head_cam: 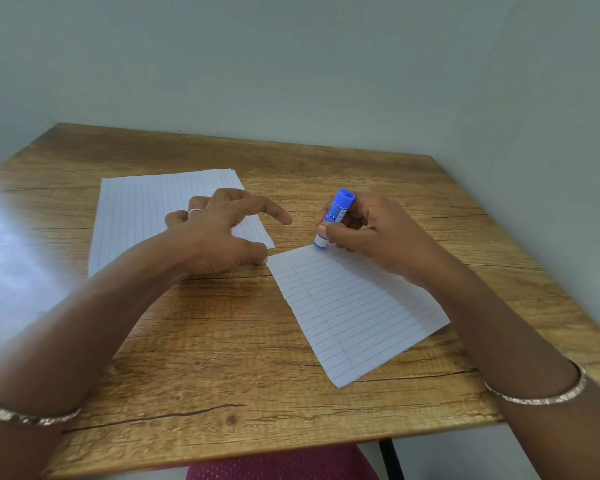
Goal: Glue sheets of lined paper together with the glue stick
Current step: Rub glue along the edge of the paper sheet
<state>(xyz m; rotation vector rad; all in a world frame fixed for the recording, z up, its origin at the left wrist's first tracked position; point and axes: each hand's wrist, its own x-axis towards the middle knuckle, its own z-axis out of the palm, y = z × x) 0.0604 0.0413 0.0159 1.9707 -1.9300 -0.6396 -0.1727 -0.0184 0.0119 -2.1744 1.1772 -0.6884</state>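
glue stick (336, 213) on lined sheet (354, 313), right grip (371, 230) curled round it, left grip (219, 233) splayed

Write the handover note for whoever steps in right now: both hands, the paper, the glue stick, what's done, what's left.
Right hand: grips the glue stick, lower end down at the far edge of the single sheet.
Left hand: open, fingers spread over the near right corner of the paper stack, thumb close to the single sheet's far left corner. Contact is unclear.
Both papers lie flat and apart on the table.
Done: one sheet set out. No glue is visible on it.
Left: probably spread the glue, then lay a sheet from the stack on it and press.
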